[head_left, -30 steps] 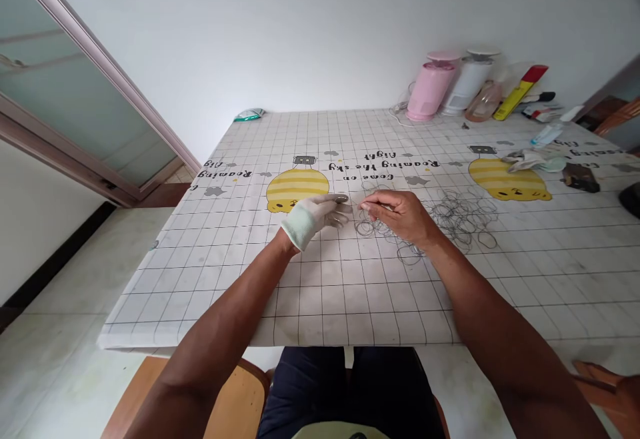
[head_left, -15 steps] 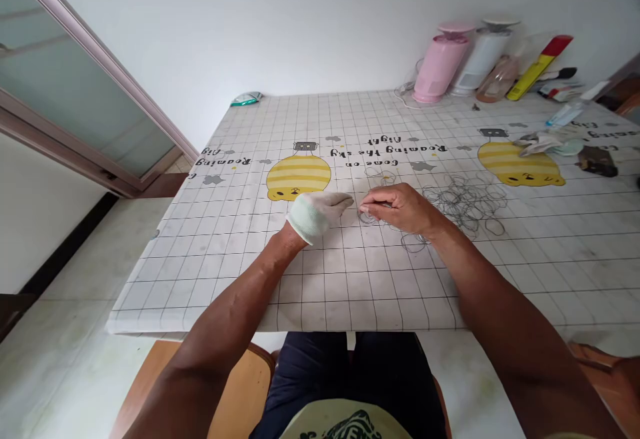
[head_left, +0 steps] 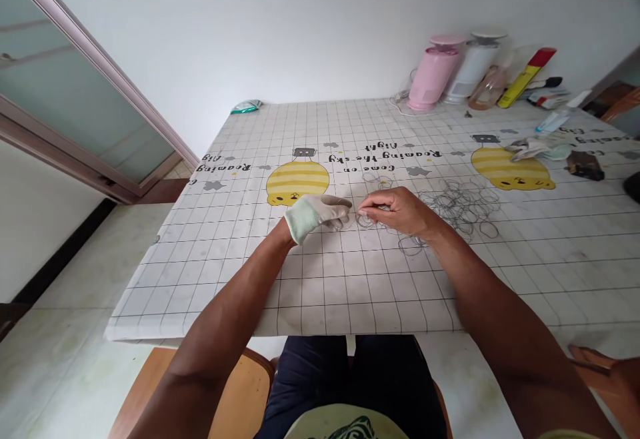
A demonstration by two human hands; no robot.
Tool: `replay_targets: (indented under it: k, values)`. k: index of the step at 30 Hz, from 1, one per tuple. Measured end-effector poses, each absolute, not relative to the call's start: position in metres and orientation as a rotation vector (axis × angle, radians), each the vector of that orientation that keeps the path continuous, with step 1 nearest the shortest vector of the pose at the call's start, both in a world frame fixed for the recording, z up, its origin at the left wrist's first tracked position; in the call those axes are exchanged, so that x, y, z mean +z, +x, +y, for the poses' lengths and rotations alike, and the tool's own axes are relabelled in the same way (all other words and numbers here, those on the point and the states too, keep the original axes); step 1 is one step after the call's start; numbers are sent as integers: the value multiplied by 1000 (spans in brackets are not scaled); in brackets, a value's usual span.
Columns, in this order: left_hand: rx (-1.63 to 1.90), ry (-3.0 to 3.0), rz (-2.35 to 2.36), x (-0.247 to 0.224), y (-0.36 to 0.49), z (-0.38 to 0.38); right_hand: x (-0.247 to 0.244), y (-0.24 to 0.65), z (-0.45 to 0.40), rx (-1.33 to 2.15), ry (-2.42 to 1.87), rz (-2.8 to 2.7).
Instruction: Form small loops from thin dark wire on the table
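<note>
A pale glove covers my left hand, which hovers just over the tablecloth with its fingers a little apart; nothing shows between them. Facing it, my bare right hand has thumb and forefinger pinched on a thin wire loop. A small gap separates the two hands. Right of my right hand lies a tangled heap of thin grey wire loops. One loose loop rests below that hand, and more loops lie partly hidden behind it.
The tablecloth is gridded, with yellow balloon prints. Along the wall stand a pink cylinder, a white one, a bottle and a yellow-red box. Another glove and a dark object lie at right.
The fingers of my left glove have spread apart from being held together. My right hand keeps its pinch in nearly the same place. The view has tilted slightly upward.
</note>
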State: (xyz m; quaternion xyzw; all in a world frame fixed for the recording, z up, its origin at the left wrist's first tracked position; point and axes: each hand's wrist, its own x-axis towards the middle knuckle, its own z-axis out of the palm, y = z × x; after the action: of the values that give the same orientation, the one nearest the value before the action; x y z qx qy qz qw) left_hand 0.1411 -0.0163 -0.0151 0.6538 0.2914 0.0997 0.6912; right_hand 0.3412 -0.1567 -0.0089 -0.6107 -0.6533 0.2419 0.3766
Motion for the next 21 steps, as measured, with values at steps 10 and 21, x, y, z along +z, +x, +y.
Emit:
replay_targets:
  k: [10,21]
  values:
    - [37,1526,579,-13,139,-23,-5,334,-161,515,-1525,-1787]
    - [208,1506,670,-13,145,-26,-14,337,-156,1,-1453,-1871]
